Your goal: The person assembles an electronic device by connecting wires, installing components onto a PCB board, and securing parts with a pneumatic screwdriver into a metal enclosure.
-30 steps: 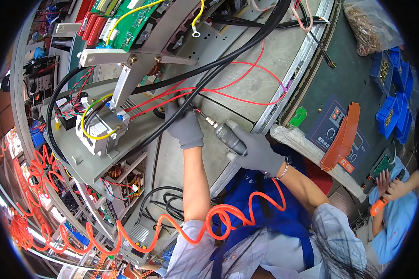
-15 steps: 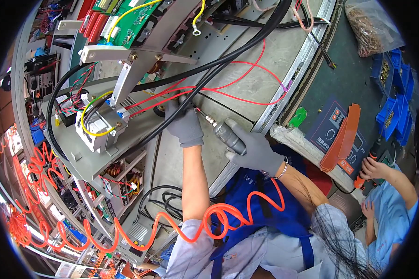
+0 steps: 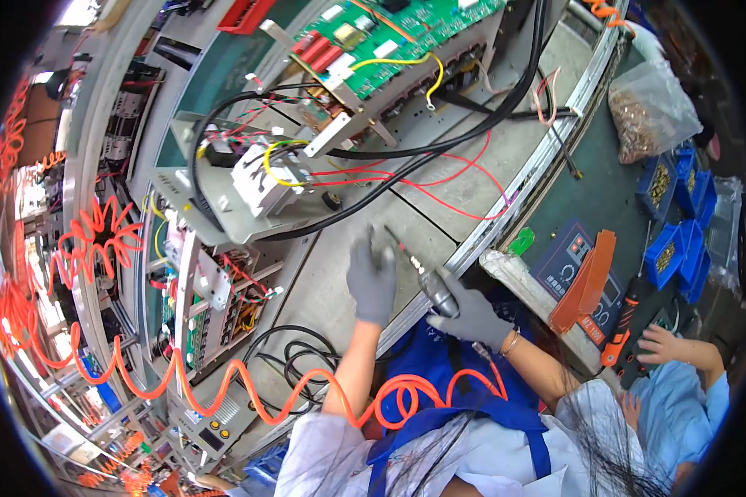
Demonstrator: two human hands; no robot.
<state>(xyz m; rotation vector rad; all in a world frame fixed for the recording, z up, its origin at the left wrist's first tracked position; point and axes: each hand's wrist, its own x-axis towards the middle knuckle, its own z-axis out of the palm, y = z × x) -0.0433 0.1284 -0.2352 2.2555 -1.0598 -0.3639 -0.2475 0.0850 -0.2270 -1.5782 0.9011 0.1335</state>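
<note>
My right hand (image 3: 471, 315), in a grey glove, is wrapped round a dark air screwdriver (image 3: 438, 291). Its long thin bit points up and left over the grey work surface. My left hand (image 3: 371, 280), gloved too, is raised left of the bit with fingers apart and nothing seen in them. Beyond both hands stands a metal chassis (image 3: 249, 228) with a white component block (image 3: 261, 178) and a green circuit board (image 3: 389, 58). Thick black cables (image 3: 406, 174) and thin red wires (image 3: 448, 186) run from it across the surface.
An orange coiled air hose (image 3: 307, 381) loops low in front of me. On the right bench are blue bins (image 3: 663, 253) of small parts, a bag of hardware (image 3: 642, 116), reddish-brown strips (image 3: 587, 286) and an orange-black screwdriver (image 3: 622, 323). A co-worker's hand (image 3: 667, 344) is beside it.
My left hand has drawn back from the cables and opened. The air screwdriver's tip has come away from the chassis. At right, the co-worker's hand has left the orange-black screwdriver. The view has shifted.
</note>
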